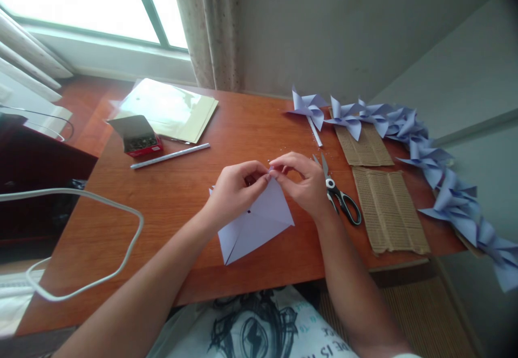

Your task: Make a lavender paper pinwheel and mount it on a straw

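A pale lilac square of paper [261,228] lies on the wooden table in front of me. It has slits running in from its corners and a small dark spot near the middle. My left hand [238,185] and my right hand [301,180] meet at its far corner, each with thumb and fingertips pinched on the paper. What exactly sits between the fingertips is partly hidden. Just right of my right hand lies a pair of scissors [331,184] with black and white handles, its blades slightly apart.
Several folded paper pinwheels [435,158] line the table's right edge, beside cardboard pieces [390,212]. One pinwheel [308,107] has a white stick. At the left are an opened red box [141,145] of small metal pieces, a rolled paper stick [170,156], a paper stack [170,110] and a white cable [137,234].
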`<move>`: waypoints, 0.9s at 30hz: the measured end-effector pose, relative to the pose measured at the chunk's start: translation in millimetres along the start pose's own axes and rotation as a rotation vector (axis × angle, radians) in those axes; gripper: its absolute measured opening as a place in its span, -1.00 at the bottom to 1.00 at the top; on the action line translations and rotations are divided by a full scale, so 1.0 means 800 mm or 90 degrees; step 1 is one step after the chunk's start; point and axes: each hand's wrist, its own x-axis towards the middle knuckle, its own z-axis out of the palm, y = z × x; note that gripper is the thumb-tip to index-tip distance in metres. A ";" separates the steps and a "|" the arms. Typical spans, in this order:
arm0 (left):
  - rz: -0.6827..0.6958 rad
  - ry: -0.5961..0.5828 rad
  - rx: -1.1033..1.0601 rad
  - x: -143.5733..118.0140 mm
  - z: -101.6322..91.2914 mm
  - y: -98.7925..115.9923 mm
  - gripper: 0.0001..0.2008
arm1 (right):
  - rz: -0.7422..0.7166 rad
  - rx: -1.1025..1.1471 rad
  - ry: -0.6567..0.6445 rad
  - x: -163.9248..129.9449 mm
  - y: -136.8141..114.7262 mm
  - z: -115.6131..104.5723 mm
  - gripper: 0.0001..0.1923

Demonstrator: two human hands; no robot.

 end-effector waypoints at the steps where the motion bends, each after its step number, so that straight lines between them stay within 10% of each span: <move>1: 0.001 0.000 0.007 0.000 0.000 0.000 -0.79 | 0.010 0.002 0.006 -0.001 0.000 0.000 -0.78; 27: -0.129 0.004 -0.149 -0.002 -0.003 0.011 -0.78 | -0.053 -0.064 -0.042 0.001 0.002 -0.003 -0.88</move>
